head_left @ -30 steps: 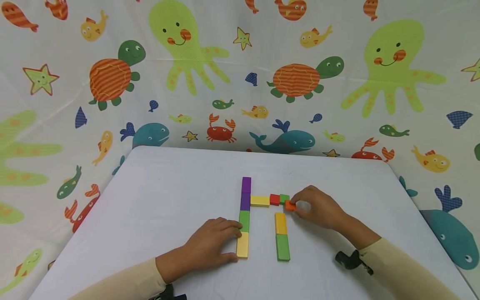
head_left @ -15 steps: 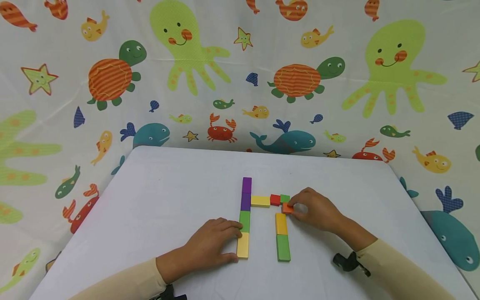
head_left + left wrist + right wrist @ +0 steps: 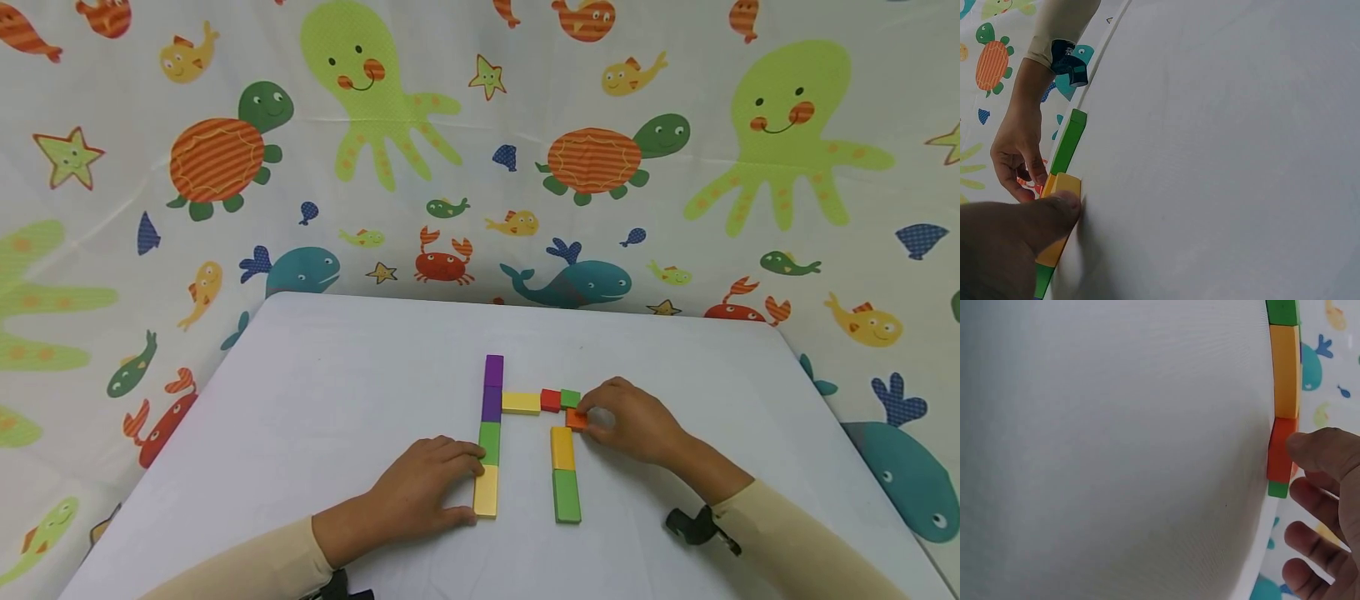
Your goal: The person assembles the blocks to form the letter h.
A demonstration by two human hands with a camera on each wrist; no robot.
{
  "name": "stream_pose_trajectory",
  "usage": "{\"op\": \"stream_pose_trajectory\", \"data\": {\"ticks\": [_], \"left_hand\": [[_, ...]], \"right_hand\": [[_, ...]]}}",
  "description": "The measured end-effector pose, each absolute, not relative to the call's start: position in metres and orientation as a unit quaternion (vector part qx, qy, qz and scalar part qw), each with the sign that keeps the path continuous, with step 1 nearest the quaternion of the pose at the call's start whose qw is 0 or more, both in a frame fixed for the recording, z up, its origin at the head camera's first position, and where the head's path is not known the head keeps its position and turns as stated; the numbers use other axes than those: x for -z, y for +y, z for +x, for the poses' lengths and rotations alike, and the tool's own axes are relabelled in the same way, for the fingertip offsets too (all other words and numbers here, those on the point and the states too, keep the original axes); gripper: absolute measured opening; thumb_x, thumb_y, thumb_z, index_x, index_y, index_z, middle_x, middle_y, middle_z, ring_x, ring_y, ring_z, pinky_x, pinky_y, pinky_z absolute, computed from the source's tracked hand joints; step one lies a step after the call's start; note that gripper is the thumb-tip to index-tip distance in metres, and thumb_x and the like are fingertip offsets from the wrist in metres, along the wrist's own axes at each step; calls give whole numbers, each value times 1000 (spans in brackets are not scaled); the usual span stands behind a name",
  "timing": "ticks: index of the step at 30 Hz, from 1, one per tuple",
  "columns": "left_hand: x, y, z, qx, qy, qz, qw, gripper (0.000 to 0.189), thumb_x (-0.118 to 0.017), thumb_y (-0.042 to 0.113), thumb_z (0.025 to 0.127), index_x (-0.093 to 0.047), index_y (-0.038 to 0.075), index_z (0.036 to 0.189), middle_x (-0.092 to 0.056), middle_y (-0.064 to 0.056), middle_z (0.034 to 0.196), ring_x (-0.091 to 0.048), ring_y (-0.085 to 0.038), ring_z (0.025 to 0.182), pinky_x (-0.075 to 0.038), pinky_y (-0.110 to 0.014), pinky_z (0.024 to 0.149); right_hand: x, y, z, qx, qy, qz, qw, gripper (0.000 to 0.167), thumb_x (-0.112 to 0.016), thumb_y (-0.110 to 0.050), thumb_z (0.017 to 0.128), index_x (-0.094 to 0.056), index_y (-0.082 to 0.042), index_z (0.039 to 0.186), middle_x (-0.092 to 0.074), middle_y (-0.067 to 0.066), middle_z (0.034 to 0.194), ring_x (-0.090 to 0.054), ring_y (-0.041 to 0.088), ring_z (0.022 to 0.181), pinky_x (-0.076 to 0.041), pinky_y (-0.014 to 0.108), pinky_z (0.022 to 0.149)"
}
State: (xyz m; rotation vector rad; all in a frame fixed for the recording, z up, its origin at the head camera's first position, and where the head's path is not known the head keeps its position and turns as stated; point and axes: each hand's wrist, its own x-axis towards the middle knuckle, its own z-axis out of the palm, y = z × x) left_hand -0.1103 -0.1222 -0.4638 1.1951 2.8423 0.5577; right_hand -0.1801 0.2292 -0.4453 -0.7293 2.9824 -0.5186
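Between the thumb and fingers of my right hand (image 3: pixel 636 423) is a small orange block (image 3: pixel 574 419), pinched at its right side. It lies just below a small green block (image 3: pixel 571 398) and above a yellow-orange block (image 3: pixel 562 448). In the right wrist view my thumb presses on the orange block (image 3: pixel 1280 450). My left hand (image 3: pixel 416 487) rests beside a left column, fingertips touching the long green block (image 3: pixel 488 440) and pale yellow block (image 3: pixel 485 493). The left wrist view shows its thumb (image 3: pixel 1054 219) against the yellow block.
Two purple blocks (image 3: pixel 492 387) top the left column. A yellow block (image 3: pixel 521 404) and red block (image 3: pixel 551 401) form a bridge rightward to the small green one. A long green block (image 3: pixel 567 497) ends the right column. The white table (image 3: pixel 337 375) meets a printed curtain (image 3: pixel 480 167).
My right hand has drawn the orange block slightly left and nearer, from beside the small green block to just below it. My left hand stays put.
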Motion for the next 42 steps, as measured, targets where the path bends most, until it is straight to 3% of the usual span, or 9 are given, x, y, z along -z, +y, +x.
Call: {"op": "stream_pose_trajectory", "data": {"ticks": [14, 35, 42], "left_hand": [[464, -121, -109, -176, 907, 382, 4, 48, -85, 45, 82, -68, 21, 119, -60, 8, 138, -55, -15, 123, -47, -42, 100], [463, -123, -111, -176, 907, 383, 4, 49, -86, 44, 81, -68, 21, 119, -60, 7, 138, -55, -14, 123, -47, -42, 100], [462, -124, -113, -177, 906, 386, 3, 49, -87, 45, 80, -68, 21, 119, -60, 8, 137, -55, -15, 123, -47, -42, 100]], "right_hand": [[451, 235, -182, 158, 955, -249, 18, 17, -86, -22, 83, -79, -26, 99, -70, -15, 101, -57, 15, 106, -57, 37, 87], [448, 228, -181, 152, 956, -250, 6, 17, -87, -21, 83, -79, -25, 97, -70, -10, 105, -57, 18, 109, -57, 40, 90], [441, 220, -173, 170, 952, -256, 10, 20, -87, -28, 83, -78, -31, 100, -67, -15, 106, -55, 13, 110, -57, 35, 87]]}}
